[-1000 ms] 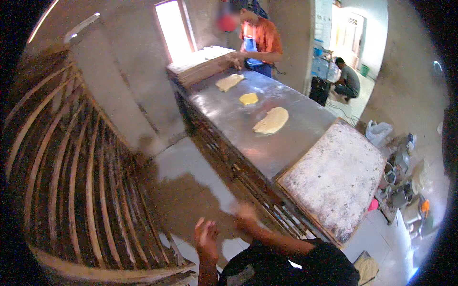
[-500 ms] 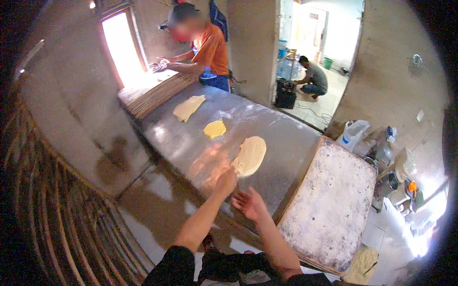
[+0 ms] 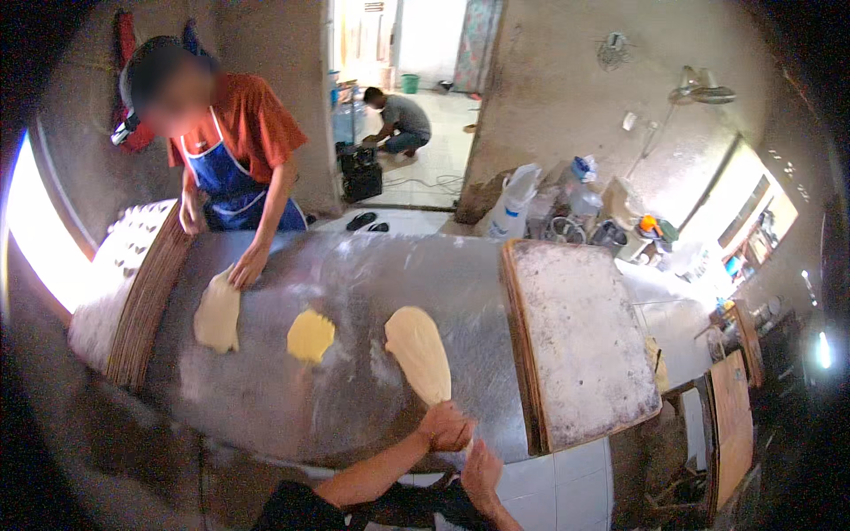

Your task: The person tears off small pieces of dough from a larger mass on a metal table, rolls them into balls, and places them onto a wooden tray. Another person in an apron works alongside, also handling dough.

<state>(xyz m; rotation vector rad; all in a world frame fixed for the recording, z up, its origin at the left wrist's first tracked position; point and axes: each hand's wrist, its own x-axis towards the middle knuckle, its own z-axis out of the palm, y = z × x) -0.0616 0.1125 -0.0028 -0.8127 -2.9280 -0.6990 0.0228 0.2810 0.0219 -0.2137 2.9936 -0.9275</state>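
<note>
The left hand (image 3: 447, 427) is closed, pinching the narrow end of the dough (image 3: 418, 351), which stretches forward and a little left from it, widening along the metal table (image 3: 361, 398). Just beside it, lower and to its right, the right hand (image 3: 481, 469) has its fingers bent inward; whether it pinches anything I cannot tell.

To the right of the hands, at the table's end, lies a pale, stained board (image 3: 584, 341). Left of the dough, forward of the left hand, is a flat yellow lump (image 3: 311, 335). Farther left is a pale sheet (image 3: 218, 314), its top edge under a hand (image 3: 251, 265) of a co-worker (image 3: 235, 155) in an orange shirt and blue apron. A stack (image 3: 142, 292) of thin boards stands at the table's far left end.

Beyond the table, ahead and right of the hands, is a white bag (image 3: 515, 202). Farthest off, through the doorway, a person (image 3: 403, 124) crouches beside a black box (image 3: 360, 173).
</note>
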